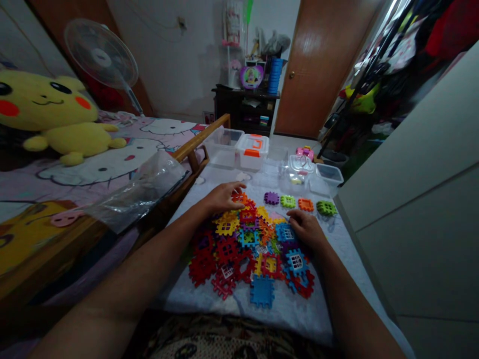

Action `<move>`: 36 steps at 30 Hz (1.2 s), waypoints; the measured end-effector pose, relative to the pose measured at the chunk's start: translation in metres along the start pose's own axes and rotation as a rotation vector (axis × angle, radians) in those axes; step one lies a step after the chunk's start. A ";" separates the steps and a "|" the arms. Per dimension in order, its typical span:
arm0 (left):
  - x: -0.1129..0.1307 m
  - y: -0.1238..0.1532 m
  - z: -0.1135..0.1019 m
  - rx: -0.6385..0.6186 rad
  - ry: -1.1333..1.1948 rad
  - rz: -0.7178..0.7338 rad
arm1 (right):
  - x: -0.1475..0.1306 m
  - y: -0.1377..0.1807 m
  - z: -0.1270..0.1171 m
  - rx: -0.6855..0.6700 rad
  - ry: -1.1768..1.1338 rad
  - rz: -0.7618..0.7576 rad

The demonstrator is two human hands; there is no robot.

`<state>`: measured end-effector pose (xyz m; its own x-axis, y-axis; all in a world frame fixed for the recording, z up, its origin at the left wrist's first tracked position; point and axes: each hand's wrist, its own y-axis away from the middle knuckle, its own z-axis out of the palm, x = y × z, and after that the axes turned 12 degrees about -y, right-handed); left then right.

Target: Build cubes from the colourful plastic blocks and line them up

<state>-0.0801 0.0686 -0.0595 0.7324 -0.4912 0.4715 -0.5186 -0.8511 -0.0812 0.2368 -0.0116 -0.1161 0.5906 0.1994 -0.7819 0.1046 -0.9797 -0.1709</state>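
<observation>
A heap of flat interlocking plastic tiles [250,249] in red, blue, yellow and other colours lies on a white cloth [232,299] in front of me. My left hand [223,196] rests at the heap's far left edge, fingers curled onto a red-orange tile. My right hand [306,228] lies on the heap's right side, fingers bent down on the tiles. Beyond the heap stand separate tiles in a row: purple [271,198], green [288,201], orange [306,204] and another green [326,208].
Clear plastic boxes [223,146], one with an orange-handled lid [253,149], and small containers [328,174] stand at the far end. A bed with a wooden rail [194,142], a plastic bag [142,192] and a yellow plush toy [56,114] is at left. A pale cabinet [419,199] stands at right.
</observation>
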 end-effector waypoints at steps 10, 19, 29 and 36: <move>0.049 0.009 0.014 0.010 0.043 0.211 | -0.061 -0.016 0.015 -0.179 -0.145 -0.285; 0.057 0.017 0.014 0.027 0.030 0.320 | -0.061 -0.016 0.014 -0.281 -0.244 -0.261; 0.078 0.011 0.020 0.121 0.005 0.282 | -0.069 -0.028 -0.006 -0.315 -0.028 -0.303; 0.032 0.032 -0.002 0.160 -0.070 0.065 | -0.017 -0.048 -0.068 -0.004 0.178 -0.113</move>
<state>-0.0742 0.0258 -0.0448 0.7315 -0.5528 0.3990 -0.4931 -0.8332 -0.2502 0.2763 0.0306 -0.0538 0.7069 0.3021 -0.6396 0.1814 -0.9514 -0.2489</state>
